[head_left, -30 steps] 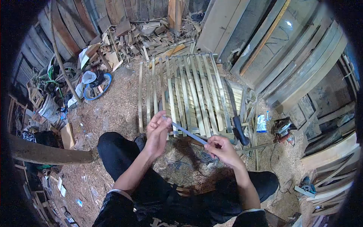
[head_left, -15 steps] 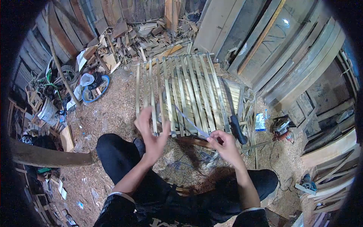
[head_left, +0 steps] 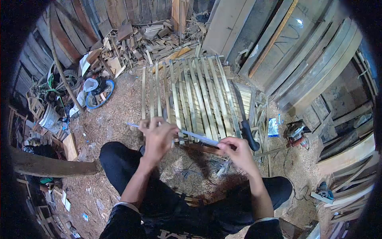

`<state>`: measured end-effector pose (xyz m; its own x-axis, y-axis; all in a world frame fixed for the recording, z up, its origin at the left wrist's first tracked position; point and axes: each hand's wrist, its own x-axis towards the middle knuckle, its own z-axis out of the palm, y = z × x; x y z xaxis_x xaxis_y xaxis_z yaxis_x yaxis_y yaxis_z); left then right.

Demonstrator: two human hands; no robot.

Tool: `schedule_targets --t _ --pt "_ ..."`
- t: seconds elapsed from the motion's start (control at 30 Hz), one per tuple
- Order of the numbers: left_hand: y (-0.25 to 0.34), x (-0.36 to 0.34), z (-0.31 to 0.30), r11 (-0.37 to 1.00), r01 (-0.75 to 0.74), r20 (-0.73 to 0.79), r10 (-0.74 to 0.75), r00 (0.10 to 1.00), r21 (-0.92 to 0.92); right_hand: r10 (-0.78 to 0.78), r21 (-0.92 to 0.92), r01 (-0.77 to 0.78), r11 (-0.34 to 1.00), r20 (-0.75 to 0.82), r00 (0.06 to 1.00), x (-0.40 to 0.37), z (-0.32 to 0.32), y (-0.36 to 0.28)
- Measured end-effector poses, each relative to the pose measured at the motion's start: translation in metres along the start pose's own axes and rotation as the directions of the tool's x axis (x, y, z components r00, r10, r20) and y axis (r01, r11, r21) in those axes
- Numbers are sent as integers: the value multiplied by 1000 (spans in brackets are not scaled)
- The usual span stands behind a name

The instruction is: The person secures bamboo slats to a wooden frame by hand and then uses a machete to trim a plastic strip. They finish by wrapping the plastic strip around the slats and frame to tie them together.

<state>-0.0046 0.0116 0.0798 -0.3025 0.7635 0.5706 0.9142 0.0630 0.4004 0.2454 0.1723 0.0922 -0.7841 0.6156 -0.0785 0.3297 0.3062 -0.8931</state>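
Observation:
A thin, pale bluish-white strip (head_left: 195, 136) is stretched across in front of my knees. My right hand (head_left: 239, 154) pinches its right end between thumb and fingers. On the other side, my left hand (head_left: 158, 137) has closed on the strip, and a short free end sticks out to its left. Just beyond both hands lies a row of narrow wooden slats (head_left: 200, 93), set side by side on a stack of more slats. A long blade with a black handle (head_left: 249, 135) rests along the right side of the slats, near my right hand.
Wood shavings cover the floor (head_left: 115, 107). A blue-rimmed basin (head_left: 95, 106) and a white bucket (head_left: 51, 119) stand at left, above a thick beam (head_left: 51, 162). Power tools (head_left: 297, 134) lie at right. Scrap wood (head_left: 135, 44) piles up at the back; boards (head_left: 230, 28) lean there.
My left hand has gone from spread fingers to a grip on the strip. The strip, slack and slanting before, now runs straighter between my hands.

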Motion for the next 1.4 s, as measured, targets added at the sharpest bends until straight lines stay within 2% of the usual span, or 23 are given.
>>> schedule_targets --t 0.03,0.07,0.1,0.2,0.23,0.3,0.33,0.4,0.5,0.53,0.63,0.7,0.77,0.8,0.87,0.9,0.97,1.0,1.1,1.23,1.3,1.37,1.4 --pt "-7 0 -2 997 28 -50 -24 998 76 82 104 -84 991 19 996 0 -5 3" --pt "-12 0 -4 987 58 -101 -43 994 151 11 66 -12 998 14 1000 0 -10 7" --pt "-16 0 -6 987 59 -100 -44 994 151 12 67 -13 998 15 1000 0 -14 7" --pt "-22 3 -10 942 200 -146 -165 975 271 -1 244 0 970 6 1000 -1 -18 7" --pt "-22 3 -9 943 197 -146 -162 976 270 -2 244 1 970 3 1000 -1 -19 9" --pt "-25 2 -7 924 254 -124 -227 966 286 -83 87 84 993 -17 996 2 -23 9" --pt "-28 1 -6 924 253 -125 -226 966 287 -84 87 86 993 -18 996 2 -24 7" --pt "-32 -1 -6 905 311 -147 -279 949 289 75 251 -72 965 -1 997 0 -27 1" --pt "-34 -1 -12 876 342 -125 -318 940 340 -15 246 20 969 -22 1000 2 -28 7" --pt "-31 0 -11 876 341 -125 -317 940 341 -15 247 20 969 -23 1000 1 -27 6" --pt "-13 2 -3 915 244 -205 -184 961 323 21 277 -13 961 -27 999 -1 -17 -2" --pt "8 -5 4 999 43 37 -45 998 32 5 272 -19 962 51 999 -2 -7 -3" --pt "35 -3 12 980 -90 150 118 982 -179 -41 264 20 964 74 996 -2 4 -9" --pt "43 -6 15 980 -85 151 113 982 -180 -65 288 34 957 100 993 -2 9 -10" --pt "52 -10 17 907 80 332 68 941 -413 -93 311 50 949 125 988 -2 13 -12" --pt "50 -11 17 907 80 331 67 941 -413 -85 317 41 948 127 988 -3 14 -12" --pt "41 -14 20 873 203 406 -6 914 -443 -70 331 24 943 129 989 -2 15 -12" --pt "43 -13 23 850 184 271 -50 961 -493 -72 331 25 943 130 989 -2 13 -12" --pt "37 -11 14 854 276 314 -141 939 -441 -5 261 -19 965 89 996 -3 3 -14" --pt "31 -13 11 873 262 270 -157 950 -412 59 280 -75 957 67 996 -4 -5 -10" --pt "26 -14 7 885 263 295 -152 943 -384 -3 249 -4 968 30 1000 -4 -6 -7" --pt "27 -12 6 897 261 318 -146 937 -358 40 266 -42 963 11 999 -6 -7 -11" --pt "31 -10 5 916 182 239 -98 966 -358 83 282 -79 956 -5 997 -7 -6 -13"
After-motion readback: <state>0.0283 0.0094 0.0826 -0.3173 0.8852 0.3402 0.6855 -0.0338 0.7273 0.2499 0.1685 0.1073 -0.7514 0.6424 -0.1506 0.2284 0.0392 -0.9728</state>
